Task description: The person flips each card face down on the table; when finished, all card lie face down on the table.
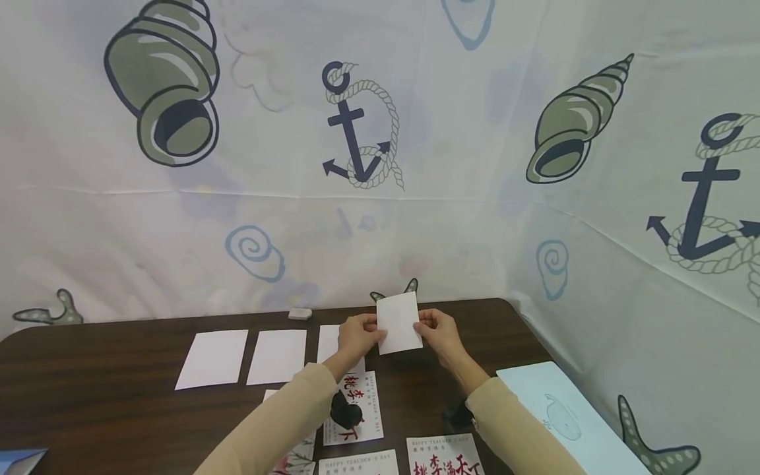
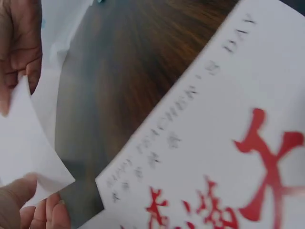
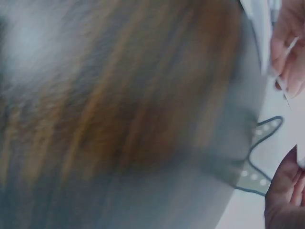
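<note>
Above the far part of the table, my left hand [image 1: 358, 338] and right hand [image 1: 441, 333] pinch opposite side edges of a blank white card [image 1: 399, 323]. In the left wrist view, the left thumb [image 2: 21, 191] presses on one corner of the card [image 2: 24, 138]. The right hand [image 2: 21, 47] grips its other side. Only slivers of the card show in the right wrist view, beside the right hand [image 3: 286, 191] and left hand [image 3: 288, 57]. A printed card with red characters [image 1: 371, 409] lies below the left forearm.
Blank white cards [image 1: 212, 359] lie in a row on the dark wooden table [image 1: 107, 382]. More red-lettered cards [image 1: 445, 452] are near the front. A small white block [image 1: 299, 313] sits at the back edge; a pale sheet with a drawing [image 1: 561, 409] is at right. Patterned cloth [image 1: 463, 251] hangs behind.
</note>
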The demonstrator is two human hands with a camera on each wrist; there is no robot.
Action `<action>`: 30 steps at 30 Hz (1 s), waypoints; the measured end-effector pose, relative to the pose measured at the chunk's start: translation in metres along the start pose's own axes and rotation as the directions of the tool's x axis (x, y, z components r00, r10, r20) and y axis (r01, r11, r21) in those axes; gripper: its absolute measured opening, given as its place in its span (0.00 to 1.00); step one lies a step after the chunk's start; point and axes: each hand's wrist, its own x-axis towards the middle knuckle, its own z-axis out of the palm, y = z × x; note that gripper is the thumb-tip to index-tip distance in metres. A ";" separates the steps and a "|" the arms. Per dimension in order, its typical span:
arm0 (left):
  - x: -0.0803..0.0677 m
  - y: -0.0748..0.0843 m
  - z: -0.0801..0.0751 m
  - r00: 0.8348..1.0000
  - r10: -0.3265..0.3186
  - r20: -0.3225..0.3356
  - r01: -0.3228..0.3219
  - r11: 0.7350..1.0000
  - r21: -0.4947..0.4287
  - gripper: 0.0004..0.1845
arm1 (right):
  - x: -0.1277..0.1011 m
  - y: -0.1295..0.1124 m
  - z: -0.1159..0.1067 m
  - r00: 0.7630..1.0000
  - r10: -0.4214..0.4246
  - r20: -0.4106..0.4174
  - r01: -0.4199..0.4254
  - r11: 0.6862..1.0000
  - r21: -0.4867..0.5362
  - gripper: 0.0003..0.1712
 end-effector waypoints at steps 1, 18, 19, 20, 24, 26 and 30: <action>-0.002 0.000 0.000 1.000 0.007 -0.016 -0.006 0.999 0.033 0.22 | 0.000 0.003 -0.001 1.000 0.001 -0.021 -0.002 0.999 -0.050 0.11; -0.012 -0.002 0.013 0.995 0.096 0.011 -0.095 0.955 0.281 0.09 | 0.001 0.023 -0.001 0.987 0.112 -0.113 -0.154 0.853 -0.499 0.14; -0.012 -0.002 0.013 0.996 0.089 0.013 -0.089 0.953 0.289 0.09 | 0.001 0.023 -0.001 0.987 0.114 -0.114 -0.156 0.846 -0.509 0.14; -0.011 -0.002 0.014 0.996 0.085 0.013 -0.085 0.950 0.300 0.09 | 0.001 0.023 -0.001 0.987 0.115 -0.114 -0.158 0.840 -0.519 0.13; -0.010 -0.002 0.015 0.997 0.077 0.011 -0.076 0.942 0.327 0.11 | 0.001 0.023 0.000 0.987 0.120 -0.104 -0.157 0.825 -0.542 0.13; -0.010 -0.002 0.015 0.997 0.079 0.011 -0.078 0.940 0.331 0.11 | 0.000 0.023 0.000 0.989 0.115 -0.097 -0.150 0.822 -0.549 0.13; -0.011 -0.002 0.014 0.996 0.085 0.017 -0.086 0.936 0.341 0.12 | 0.000 0.024 0.001 0.990 0.108 -0.087 -0.138 0.816 -0.561 0.13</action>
